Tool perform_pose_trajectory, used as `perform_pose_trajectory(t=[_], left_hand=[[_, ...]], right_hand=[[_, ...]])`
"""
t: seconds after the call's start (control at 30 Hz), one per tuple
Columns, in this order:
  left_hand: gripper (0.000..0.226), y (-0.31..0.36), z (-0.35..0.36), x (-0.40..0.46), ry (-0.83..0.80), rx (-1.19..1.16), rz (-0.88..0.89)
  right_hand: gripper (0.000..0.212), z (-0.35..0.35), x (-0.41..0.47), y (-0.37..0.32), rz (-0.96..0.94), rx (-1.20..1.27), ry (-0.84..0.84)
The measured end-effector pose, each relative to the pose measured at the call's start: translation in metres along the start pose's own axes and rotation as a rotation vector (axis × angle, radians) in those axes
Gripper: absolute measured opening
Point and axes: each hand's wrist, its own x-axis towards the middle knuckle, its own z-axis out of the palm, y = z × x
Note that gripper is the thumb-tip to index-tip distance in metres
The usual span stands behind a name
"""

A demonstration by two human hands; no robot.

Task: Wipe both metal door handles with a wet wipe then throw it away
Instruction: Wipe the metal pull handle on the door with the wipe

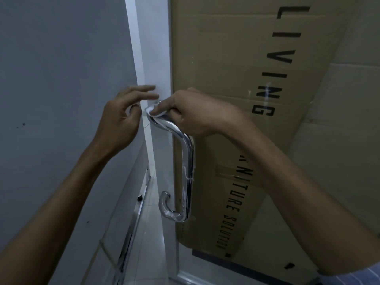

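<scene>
A shiny chrome door handle runs down the edge of a glass door, curving in at its top and bottom ends. My right hand presses a small white wet wipe onto the handle's upper bend, fingers curled around the bar. My left hand hovers just left of the wipe with its fingers spread, near the door edge, holding nothing. A second handle is not clearly visible.
A large cardboard box with black lettering stands behind the glass door. A grey wall fills the left side. A white door frame strip rises between them. Pale floor tiles show below.
</scene>
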Motion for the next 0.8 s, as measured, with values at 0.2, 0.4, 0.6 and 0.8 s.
perform_pose_trajectory(t=[0.2, 0.4, 0.6, 0.8], left_hand=[[0.050, -0.004, -0.003, -0.003, -0.028, -0.044, -0.052], [0.044, -0.005, -0.006, -0.001, -0.072, -0.103, -0.073], [0.046, -0.006, -0.007, 0.000, -0.075, -0.076, -0.072], [0.044, -0.007, -0.005, -0.001, -0.061, -0.067, -0.082]], right_hand=[[0.044, -0.002, -0.004, -0.001, 0.003, 0.094, 0.042], [0.040, 0.010, -0.020, -0.001, -0.009, -0.029, 0.157], [0.047, 0.016, -0.028, -0.002, -0.015, -0.198, 0.195], [0.046, 0.022, -0.034, 0.001, -0.081, -0.309, 0.248]])
